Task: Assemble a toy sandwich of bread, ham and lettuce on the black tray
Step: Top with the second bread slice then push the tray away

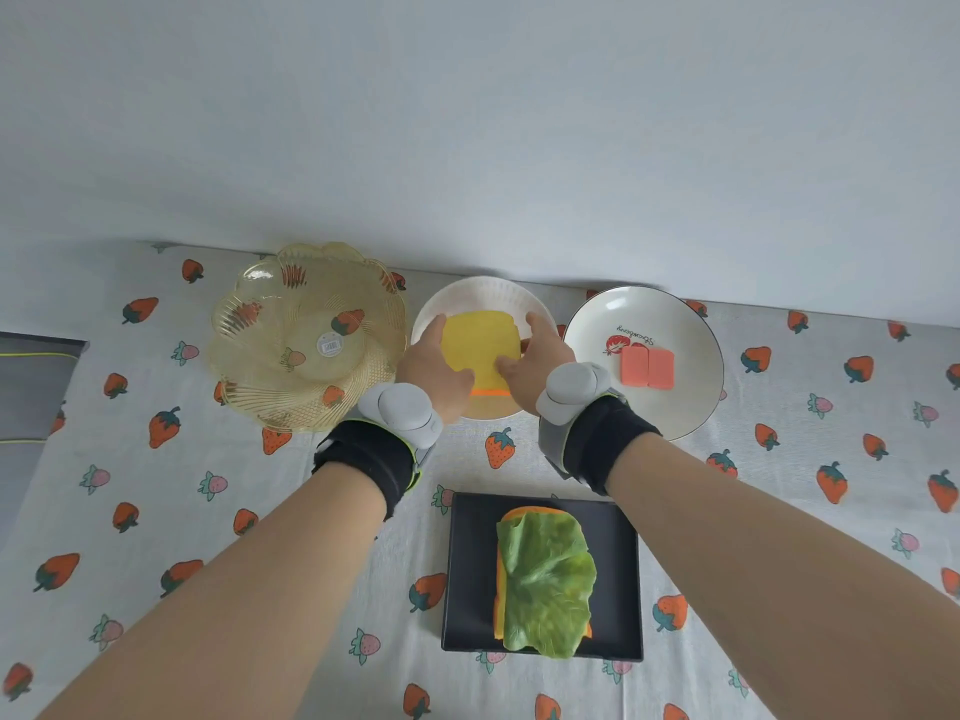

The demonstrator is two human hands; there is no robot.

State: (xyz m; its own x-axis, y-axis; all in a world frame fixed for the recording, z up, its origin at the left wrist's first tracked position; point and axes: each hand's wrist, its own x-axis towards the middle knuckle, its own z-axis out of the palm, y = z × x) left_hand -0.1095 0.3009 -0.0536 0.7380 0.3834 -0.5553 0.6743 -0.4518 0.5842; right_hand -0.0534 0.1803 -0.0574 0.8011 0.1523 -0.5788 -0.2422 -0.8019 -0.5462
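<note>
Bread slice (480, 350): yellow, on the white plate (483, 293) at the table's far side | left hand (434, 366) and right hand (540, 363) clamp its opposite edges | black tray (467, 574): bread under lettuce leaf (545, 579) | ham slices (647, 367): strawberry plate (675, 407)

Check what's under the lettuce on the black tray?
Under the lettuce leaf a bread slice shows at its edges, lying on the black tray. Anything between them is covered.
</note>
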